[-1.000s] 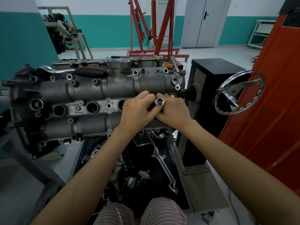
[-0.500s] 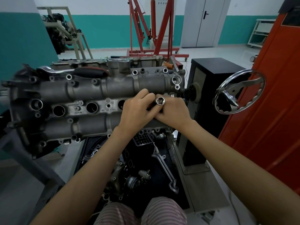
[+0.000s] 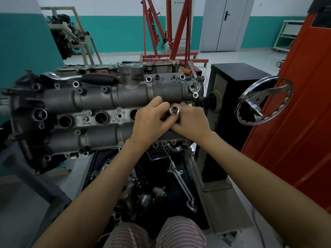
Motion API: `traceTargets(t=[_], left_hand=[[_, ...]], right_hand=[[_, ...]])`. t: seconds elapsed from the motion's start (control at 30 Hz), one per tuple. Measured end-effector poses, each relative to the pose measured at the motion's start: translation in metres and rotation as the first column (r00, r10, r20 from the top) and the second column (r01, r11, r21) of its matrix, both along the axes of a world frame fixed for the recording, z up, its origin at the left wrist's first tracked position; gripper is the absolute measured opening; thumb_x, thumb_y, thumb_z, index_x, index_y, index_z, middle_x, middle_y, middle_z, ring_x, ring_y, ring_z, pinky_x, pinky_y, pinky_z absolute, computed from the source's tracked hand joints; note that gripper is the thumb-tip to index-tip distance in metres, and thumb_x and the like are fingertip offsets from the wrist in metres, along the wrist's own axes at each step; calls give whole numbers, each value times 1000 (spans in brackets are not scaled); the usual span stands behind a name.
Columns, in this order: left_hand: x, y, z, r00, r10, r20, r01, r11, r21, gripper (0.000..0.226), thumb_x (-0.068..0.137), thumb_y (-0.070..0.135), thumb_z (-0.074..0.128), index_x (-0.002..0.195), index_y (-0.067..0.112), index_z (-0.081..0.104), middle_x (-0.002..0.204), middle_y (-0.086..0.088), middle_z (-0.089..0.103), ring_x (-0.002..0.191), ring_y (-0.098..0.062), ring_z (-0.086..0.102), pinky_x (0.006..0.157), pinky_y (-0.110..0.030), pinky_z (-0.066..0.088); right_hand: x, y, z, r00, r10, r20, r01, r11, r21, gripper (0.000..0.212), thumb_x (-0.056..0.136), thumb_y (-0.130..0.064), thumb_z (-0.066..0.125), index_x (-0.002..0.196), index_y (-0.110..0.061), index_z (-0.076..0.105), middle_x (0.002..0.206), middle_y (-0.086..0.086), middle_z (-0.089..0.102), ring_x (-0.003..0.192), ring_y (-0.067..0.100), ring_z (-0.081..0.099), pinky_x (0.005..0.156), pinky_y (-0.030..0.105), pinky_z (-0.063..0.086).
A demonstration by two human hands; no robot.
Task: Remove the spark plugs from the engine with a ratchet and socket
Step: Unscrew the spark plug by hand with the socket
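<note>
A grey engine head (image 3: 100, 99) lies across the stand with three open spark plug wells showing (image 3: 101, 118). A chrome socket (image 3: 174, 111) stands over the rightmost well area, its open end facing me. My left hand (image 3: 152, 120) grips the socket's shaft from the left. My right hand (image 3: 192, 122) holds it from the right, fingers curled around the lower part. What sits below the socket is hidden by both hands. A ratchet with a black and red handle (image 3: 86, 78) lies on the engine's far edge.
A chrome handwheel (image 3: 263, 101) juts out at the right beside a black cabinet (image 3: 231, 97) and an orange panel (image 3: 300, 111). Below the engine a tray holds loose parts and a wrench (image 3: 182, 185). A red engine hoist (image 3: 168, 33) stands behind.
The socket has shifted slightly between my fingers and both hands have adjusted around it; otherwise the scene is unchanged.
</note>
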State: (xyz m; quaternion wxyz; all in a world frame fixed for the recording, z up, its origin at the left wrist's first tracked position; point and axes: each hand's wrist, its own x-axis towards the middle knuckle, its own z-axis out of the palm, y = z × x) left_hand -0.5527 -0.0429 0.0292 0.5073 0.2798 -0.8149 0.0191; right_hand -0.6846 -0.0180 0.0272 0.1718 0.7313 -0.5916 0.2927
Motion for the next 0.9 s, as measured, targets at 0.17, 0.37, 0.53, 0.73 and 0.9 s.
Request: traceTargets(t=[0.17,0.37,0.53,0.73,0.9], left_hand=[[1,2,2,999,-28,27,28,1000,-13,29,79,24,56,63,5,41,66,-4,37,49,-22,37,40,-30,32],[0,2,1,999,-25,37,26,1000,-13,24,79,25,53,66,11,37,68,3,33,49,-17,34,43,-25,28],[1,-1,1,998,-55,21,56,998,-24,35,84,24,58,58,6,41,62,-5,36,47,-22,37,40,-33,36],[0,1,1,998,-35,47,37,999,-25,26,79,26,51,67,6,41,67,0,36,50,-19,36,43,-26,29],[0,-1,-1,998,-3,55,3,1000,9,24,81,27,50,68,14,34,67,2,35,51,-16,35,45,-25,25]], right_hand=[[-3,-1,-2,997,79,2,-79,997,-10,31,84,-32,48,86,-4,59,72,7,64,62,26,59,51,33,39],[1,2,0,992,105,73,-103,994,-32,25,81,-27,54,82,-1,50,69,8,57,56,28,54,46,36,39],[0,0,0,1000,13,-1,-13,1000,14,63,74,-55,20,87,-12,64,78,3,68,71,21,62,55,33,41],[-3,-1,-2,995,96,6,-95,995,-37,34,83,-33,42,81,-3,57,68,8,61,57,26,57,46,30,35],[-1,0,-1,995,81,56,-79,996,-35,37,81,-38,40,83,-3,52,69,6,59,57,25,56,46,30,36]])
